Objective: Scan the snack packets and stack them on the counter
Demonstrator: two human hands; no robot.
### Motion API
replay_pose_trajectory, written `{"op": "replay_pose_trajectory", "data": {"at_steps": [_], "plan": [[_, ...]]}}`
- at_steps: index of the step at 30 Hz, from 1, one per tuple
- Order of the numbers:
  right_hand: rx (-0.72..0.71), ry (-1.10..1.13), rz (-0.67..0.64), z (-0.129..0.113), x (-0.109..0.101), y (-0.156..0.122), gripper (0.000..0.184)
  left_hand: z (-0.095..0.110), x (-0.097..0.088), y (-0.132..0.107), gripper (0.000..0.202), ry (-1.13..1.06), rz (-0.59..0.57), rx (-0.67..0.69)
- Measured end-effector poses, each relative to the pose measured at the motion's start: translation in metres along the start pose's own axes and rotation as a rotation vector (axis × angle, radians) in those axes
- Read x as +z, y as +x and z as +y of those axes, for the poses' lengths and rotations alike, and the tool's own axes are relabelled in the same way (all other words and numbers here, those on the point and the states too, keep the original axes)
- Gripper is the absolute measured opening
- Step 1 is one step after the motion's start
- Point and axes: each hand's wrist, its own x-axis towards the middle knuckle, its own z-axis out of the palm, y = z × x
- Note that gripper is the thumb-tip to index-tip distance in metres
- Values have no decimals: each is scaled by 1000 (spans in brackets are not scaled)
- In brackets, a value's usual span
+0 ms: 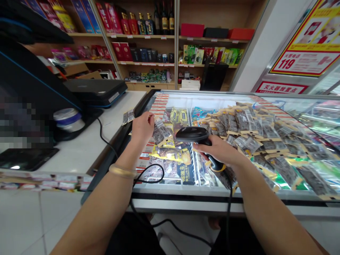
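Observation:
My right hand (pixel 220 150) is wrapped around the handle of a black barcode scanner (pixel 192 134), whose head points left. A cable hangs down from its grip. My left hand (pixel 142 125), a gold bracelet on its wrist, is closed with curled fingers at a small dark snack packet (pixel 161 134) with tan ends. Part of that packet's edge is hidden by the hand. Another snack packet (pixel 129 117) shows on the other side of the hand, near the counter edge. To the right, a heap of similar snack packets (pixel 244 120) lies on the glass freezer top (pixel 212 102).
Under the glass lie yellow packages (pixel 171 154). On the left, the white counter (pixel 111 120) bears a black scale (pixel 95 90), a monitor, a round tin (pixel 68 119) and a phone (pixel 28 158). The black cable (pixel 156 177) loops over the front edge. Stocked shelves (pixel 140 35) stand behind.

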Motion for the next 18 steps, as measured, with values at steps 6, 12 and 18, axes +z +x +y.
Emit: {"op": "replay_pose_trajectory", "data": {"at_steps": [6, 12, 18], "plan": [[15, -2, 3, -2, 1, 0, 36, 2, -2, 0, 33, 15, -16, -16], [12, 36, -2, -1, 1, 0, 34, 2, -2, -1, 36, 47, -30, -13], [-36, 62, 12, -4, 2, 0, 33, 3, 3, 1, 33, 12, -21, -1]]}}
